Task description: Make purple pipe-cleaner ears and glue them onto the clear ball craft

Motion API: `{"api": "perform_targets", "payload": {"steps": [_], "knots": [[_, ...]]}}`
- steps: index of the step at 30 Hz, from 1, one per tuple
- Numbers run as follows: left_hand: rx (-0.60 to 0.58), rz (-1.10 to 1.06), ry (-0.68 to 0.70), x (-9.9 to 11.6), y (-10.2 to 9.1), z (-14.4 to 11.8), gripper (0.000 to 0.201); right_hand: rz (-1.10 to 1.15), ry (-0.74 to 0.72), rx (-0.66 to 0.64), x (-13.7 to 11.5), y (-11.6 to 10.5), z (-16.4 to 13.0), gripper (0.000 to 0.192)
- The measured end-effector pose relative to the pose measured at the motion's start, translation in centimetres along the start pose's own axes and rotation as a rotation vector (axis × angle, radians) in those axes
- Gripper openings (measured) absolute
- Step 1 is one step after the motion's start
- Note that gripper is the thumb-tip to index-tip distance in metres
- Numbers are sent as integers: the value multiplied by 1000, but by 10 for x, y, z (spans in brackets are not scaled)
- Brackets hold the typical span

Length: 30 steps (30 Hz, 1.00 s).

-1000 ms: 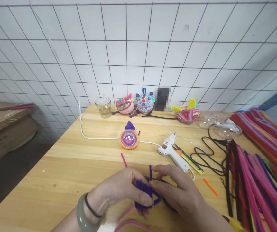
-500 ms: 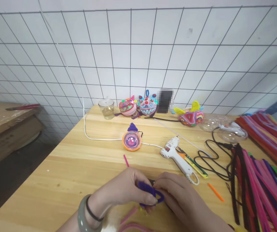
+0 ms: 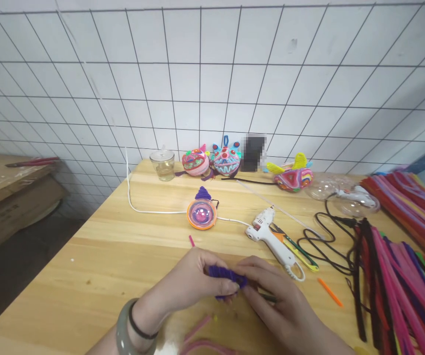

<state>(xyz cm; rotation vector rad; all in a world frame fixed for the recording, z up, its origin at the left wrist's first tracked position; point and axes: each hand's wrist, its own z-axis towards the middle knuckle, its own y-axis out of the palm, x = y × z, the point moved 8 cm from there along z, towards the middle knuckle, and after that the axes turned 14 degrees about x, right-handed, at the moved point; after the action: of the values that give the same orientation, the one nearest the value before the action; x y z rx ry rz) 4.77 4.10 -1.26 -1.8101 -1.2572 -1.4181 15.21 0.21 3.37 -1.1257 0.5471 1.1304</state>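
Note:
A folded piece of purple pipe cleaner [image 3: 221, 272] is pinched between the thumb and fingers of my left hand [image 3: 192, 281]. My right hand [image 3: 284, 296] closes its fingertips on the looped right end of the same piece. Part of a dark, narrow object [image 3: 269, 298] shows under the right palm; its kind is hidden. Beyond the hands lies a round orange-rimmed ornament [image 3: 202, 214] with a purple pipe-cleaner triangle [image 3: 202, 193] at its top. Pink pipe-cleaner pieces [image 3: 198, 328] lie below my left hand, and a short pink one [image 3: 191, 241] lies above it.
A white glue gun [image 3: 273, 236] lies right of centre beside green-and-yellow-handled tools [image 3: 301, 254]. Pipe-cleaner bundles [image 3: 393, 276], a black cord [image 3: 327, 241] and clear plastic shells [image 3: 356, 202] fill the right. Decorated ornaments [image 3: 227, 160] and a lidded glass cup [image 3: 163, 165] stand along the wall.
The purple piece has been turned flatter, and its loop now sits against the right fingertips. My right hand has shifted slightly, uncovering the dark object under the palm.

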Motion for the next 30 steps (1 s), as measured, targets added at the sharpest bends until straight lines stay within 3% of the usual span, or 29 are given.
{"api": "perform_targets", "payload": {"steps": [7, 16, 25, 30], "knots": [[135, 59, 109, 8, -4, 4, 17, 49, 163, 42, 10, -1, 2, 17], [294, 209, 202, 12, -5, 2, 11, 92, 360, 182, 39, 3, 0, 23], [273, 462, 320, 15, -2, -1, 9, -90, 237, 116, 29, 1, 4, 27], [195, 355, 264, 12, 3, 1, 16, -101, 243, 111, 31, 1, 3, 25]]}}
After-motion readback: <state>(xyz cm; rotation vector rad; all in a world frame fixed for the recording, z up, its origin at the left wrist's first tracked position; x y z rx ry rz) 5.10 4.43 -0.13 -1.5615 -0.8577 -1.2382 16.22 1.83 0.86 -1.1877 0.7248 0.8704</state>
